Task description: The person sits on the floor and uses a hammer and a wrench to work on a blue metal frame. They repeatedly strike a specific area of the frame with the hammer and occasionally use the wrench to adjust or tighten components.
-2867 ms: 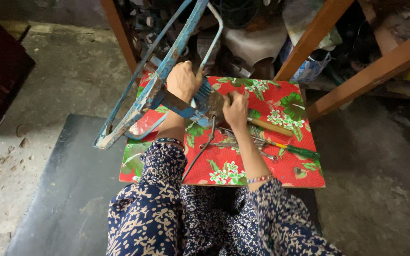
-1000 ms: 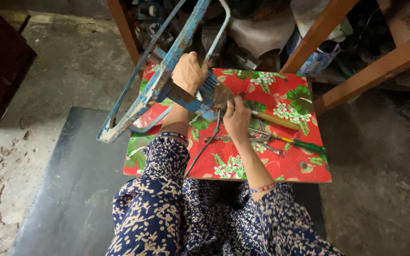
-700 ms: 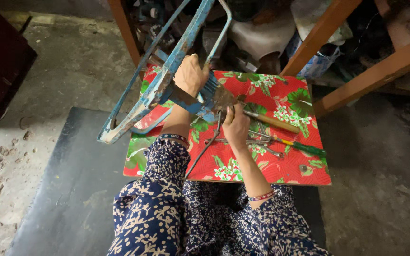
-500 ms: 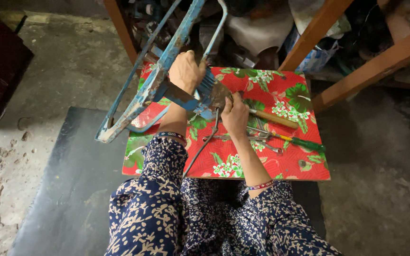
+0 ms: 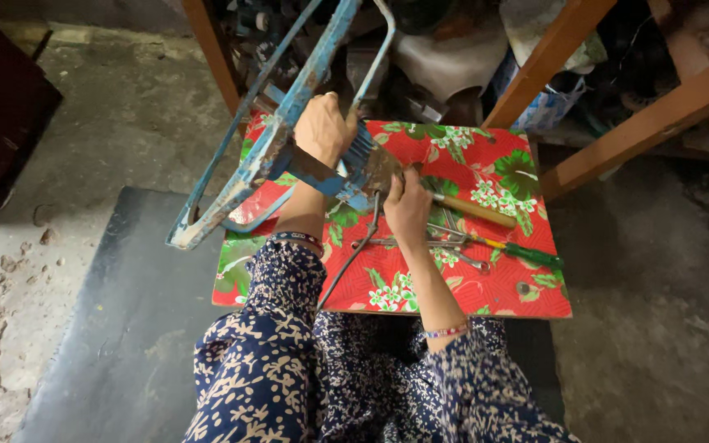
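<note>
Workshop: tools on low table, cluttered wooden shelving.

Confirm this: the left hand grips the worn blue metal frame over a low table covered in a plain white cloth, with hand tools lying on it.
Not quite. In the head view the cloth on the low table is red with a green and white flower print, not plain white. The rest holds: the left hand grips the worn blue metal frame, and hand tools lie there.
</note>
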